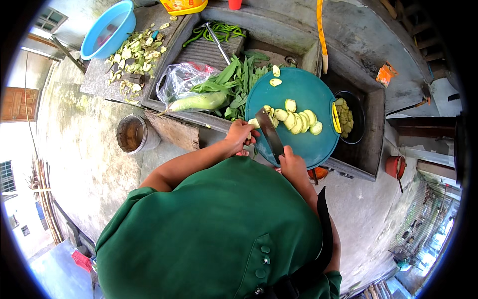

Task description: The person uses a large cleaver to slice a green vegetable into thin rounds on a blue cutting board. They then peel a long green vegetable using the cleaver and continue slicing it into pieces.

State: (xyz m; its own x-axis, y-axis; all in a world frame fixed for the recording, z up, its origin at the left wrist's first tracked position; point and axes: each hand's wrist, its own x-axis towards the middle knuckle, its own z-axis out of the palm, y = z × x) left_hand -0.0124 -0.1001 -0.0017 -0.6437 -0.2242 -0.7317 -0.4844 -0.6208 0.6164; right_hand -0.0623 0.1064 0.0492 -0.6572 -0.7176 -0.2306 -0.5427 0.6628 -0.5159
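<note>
A round green cutting board (303,79) with a yellow handle lies across the stone sink. My right hand (293,164) is closed round the handle of a broad dark-bladed kitchen knife (270,134), whose blade slants over the board's left part. At the board's left rim my left hand (241,135) has its fingers curled round a piece of pale green vegetable (254,122), which touches or nearly touches the blade. Right of the knife, round vegetable slices (297,123) lie overlapping in a row. Two loose slices (275,81) rest near the board's far left edge.
A black bowl (356,132) of slices stands in the sink's right basin. Leafy greens (244,82), a long pale gourd (201,101) and a plastic bag (184,82) fill the left side. Peelings (137,52) and a blue basin (115,25) lie beyond; a bucket (133,134) stands below.
</note>
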